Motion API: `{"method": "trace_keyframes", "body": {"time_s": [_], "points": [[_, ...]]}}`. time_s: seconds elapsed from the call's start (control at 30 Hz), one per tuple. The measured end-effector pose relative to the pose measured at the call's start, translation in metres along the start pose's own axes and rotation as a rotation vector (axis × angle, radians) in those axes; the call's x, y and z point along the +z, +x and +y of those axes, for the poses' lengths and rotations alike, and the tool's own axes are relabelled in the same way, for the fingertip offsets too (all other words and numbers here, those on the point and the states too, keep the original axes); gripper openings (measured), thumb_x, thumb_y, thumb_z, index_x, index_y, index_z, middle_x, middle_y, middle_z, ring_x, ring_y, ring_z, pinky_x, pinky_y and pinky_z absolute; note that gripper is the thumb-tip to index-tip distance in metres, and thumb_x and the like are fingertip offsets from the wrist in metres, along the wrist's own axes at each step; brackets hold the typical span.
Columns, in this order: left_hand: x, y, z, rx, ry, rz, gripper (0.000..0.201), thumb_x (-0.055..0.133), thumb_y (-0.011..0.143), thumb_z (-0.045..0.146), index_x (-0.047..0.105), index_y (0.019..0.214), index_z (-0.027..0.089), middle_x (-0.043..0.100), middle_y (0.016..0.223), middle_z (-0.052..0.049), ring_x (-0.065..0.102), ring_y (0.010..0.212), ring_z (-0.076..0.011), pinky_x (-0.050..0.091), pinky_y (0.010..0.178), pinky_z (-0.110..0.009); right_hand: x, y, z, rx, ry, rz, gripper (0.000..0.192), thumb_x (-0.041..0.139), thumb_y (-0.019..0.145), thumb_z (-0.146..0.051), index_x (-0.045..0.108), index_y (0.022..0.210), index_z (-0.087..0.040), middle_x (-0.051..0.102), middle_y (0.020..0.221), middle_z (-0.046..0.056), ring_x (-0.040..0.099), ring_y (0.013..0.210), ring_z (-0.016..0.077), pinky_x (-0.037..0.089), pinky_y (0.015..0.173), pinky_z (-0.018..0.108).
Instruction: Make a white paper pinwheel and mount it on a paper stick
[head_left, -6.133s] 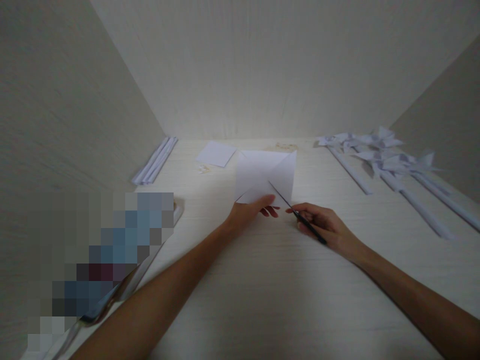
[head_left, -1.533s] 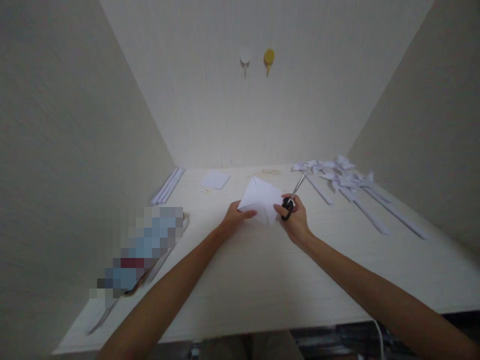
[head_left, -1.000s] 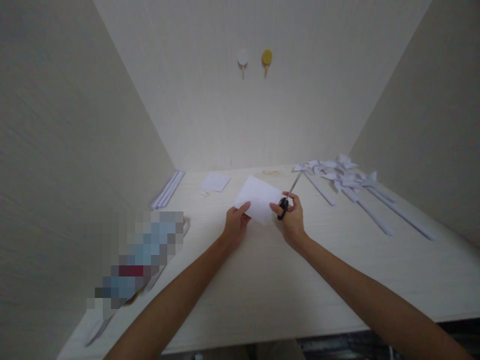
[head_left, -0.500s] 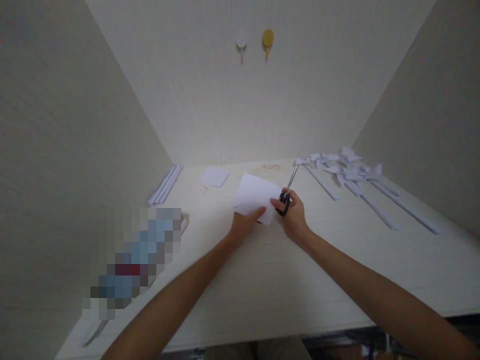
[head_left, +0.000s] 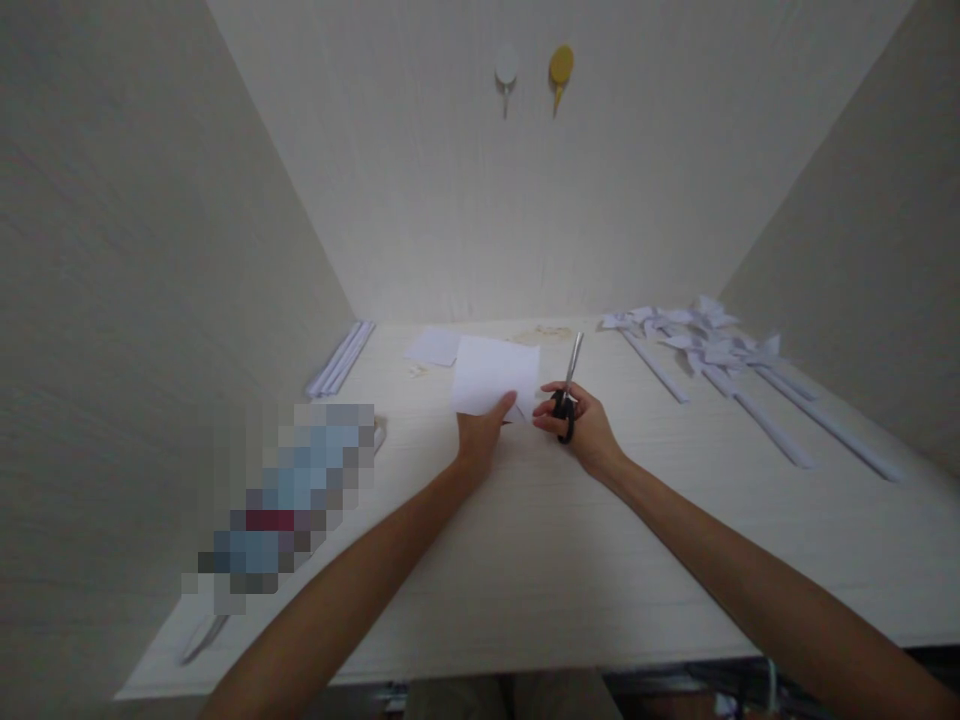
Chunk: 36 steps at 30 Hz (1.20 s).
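My left hand (head_left: 480,435) pinches the near edge of a white square sheet of paper (head_left: 495,373), held a little above the pale table (head_left: 570,560). Just to its right, my right hand (head_left: 581,425) has its fingers through the black handles of a pair of scissors (head_left: 568,385). The silver blades are together and point away from me, beside the sheet's right edge.
Several white paper pinwheels on rolled sticks (head_left: 720,360) lie at the back right. A smaller white square (head_left: 433,346) and a bundle of rolled paper sticks (head_left: 339,358) lie at the back left. Two hooks (head_left: 532,68) hang on the back wall. A blurred patch (head_left: 292,490) covers the left side.
I swapped the thin dark tool for scissors. In the last second the sheet turned in my left hand and shifted left, and the scissors swung from slanting right to pointing nearly straight away.
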<state>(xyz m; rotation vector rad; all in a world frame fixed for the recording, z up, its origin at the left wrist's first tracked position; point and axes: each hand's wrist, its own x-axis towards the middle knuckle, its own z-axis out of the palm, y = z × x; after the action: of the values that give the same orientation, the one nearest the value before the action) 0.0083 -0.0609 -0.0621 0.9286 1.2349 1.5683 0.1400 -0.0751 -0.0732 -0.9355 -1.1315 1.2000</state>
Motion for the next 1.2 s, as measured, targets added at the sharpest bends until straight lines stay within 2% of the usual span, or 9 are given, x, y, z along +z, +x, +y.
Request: {"method": "trace_keyframes", "body": {"time_s": [0.17, 0.27, 0.53, 1.2], "points": [[0.0010, 0.0002, 0.0004, 0.013, -0.008, 0.012, 0.033, 0.071, 0.052, 0.022, 0.060, 0.082, 0.015, 0.065, 0.086, -0.008, 0.060, 0.084, -0.0215, 0.050, 0.070, -0.033, 0.0011, -0.0018, -0.0006, -0.019, -0.101, -0.069, 0.050, 0.076, 0.045, -0.020, 0.052, 0.088, -0.022, 0.062, 0.064, -0.004, 0.051, 0.049, 0.0088, 0.036, 0.043, 0.020], [0.0011, -0.0007, 0.0020, 0.012, 0.009, 0.009, 0.031, 0.071, 0.052, 0.021, 0.060, 0.080, 0.015, 0.065, 0.085, -0.007, 0.060, 0.083, -0.0212, 0.050, 0.069, -0.033, 0.0024, -0.0022, -0.0029, -0.026, -0.144, -0.056, 0.049, 0.076, 0.045, -0.021, 0.052, 0.088, -0.021, 0.061, 0.063, -0.004, 0.050, 0.048, 0.0083, 0.035, 0.042, 0.019], [0.0020, -0.0017, 0.0042, 0.036, 0.016, 0.022, 0.028, 0.070, 0.054, 0.019, 0.061, 0.079, 0.015, 0.065, 0.087, -0.008, 0.060, 0.083, -0.0200, 0.048, 0.074, -0.033, 0.0029, -0.0028, -0.0033, -0.043, -0.127, -0.083, 0.046, 0.075, 0.047, -0.021, 0.052, 0.087, -0.023, 0.061, 0.062, -0.004, 0.052, 0.048, 0.0096, 0.037, 0.042, 0.021], [0.0021, -0.0055, 0.0071, 0.078, 0.074, -0.058, 0.028, 0.069, 0.055, 0.018, 0.062, 0.082, 0.015, 0.066, 0.089, -0.007, 0.060, 0.082, -0.0189, 0.045, 0.081, -0.033, 0.0038, -0.0015, -0.0013, -0.023, -0.088, -0.006, 0.045, 0.075, 0.046, -0.021, 0.051, 0.084, -0.020, 0.058, 0.059, -0.005, 0.049, 0.048, 0.0073, 0.036, 0.042, 0.018]]}}
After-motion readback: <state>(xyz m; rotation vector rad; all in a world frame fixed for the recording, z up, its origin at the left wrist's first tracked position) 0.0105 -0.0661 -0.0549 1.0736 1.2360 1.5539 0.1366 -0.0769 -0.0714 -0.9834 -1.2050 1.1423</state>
